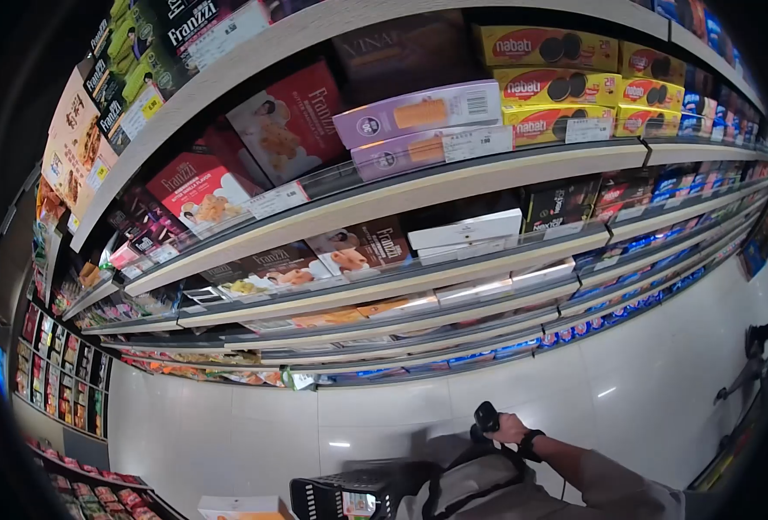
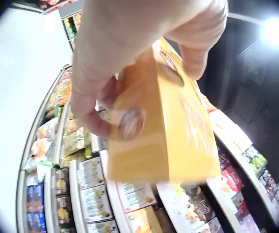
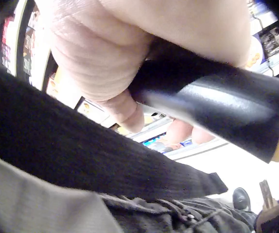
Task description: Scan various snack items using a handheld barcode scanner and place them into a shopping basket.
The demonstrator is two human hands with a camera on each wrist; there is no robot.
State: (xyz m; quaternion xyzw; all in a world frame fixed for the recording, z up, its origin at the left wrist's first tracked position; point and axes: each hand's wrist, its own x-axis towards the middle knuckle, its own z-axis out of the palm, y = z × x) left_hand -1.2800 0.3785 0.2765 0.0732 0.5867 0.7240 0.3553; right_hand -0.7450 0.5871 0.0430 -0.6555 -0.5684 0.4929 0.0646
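Note:
In the left wrist view my left hand (image 2: 139, 43) grips a yellow-orange box (image 2: 188, 131) from above, fingers on one side and thumb on the other; the box is blurred. The head view does not show this hand. My right hand (image 1: 512, 428) is low in the head view, curled round a black object (image 1: 486, 418). Seen close in the right wrist view, the right hand (image 3: 144, 53) wraps round a smooth black tube-like part (image 3: 217, 102), whose far end meets something orange-tan. A dark strap (image 3: 81, 141) crosses below it.
Long shelves (image 1: 384, 204) of boxed snacks run across the front, with yellow boxes (image 1: 557, 87) at upper right. A black basket (image 1: 310, 498) and a white-and-orange box (image 1: 243, 504) are at the bottom. Pale tiled floor (image 1: 384, 407) lies below; another shelf stands lower left.

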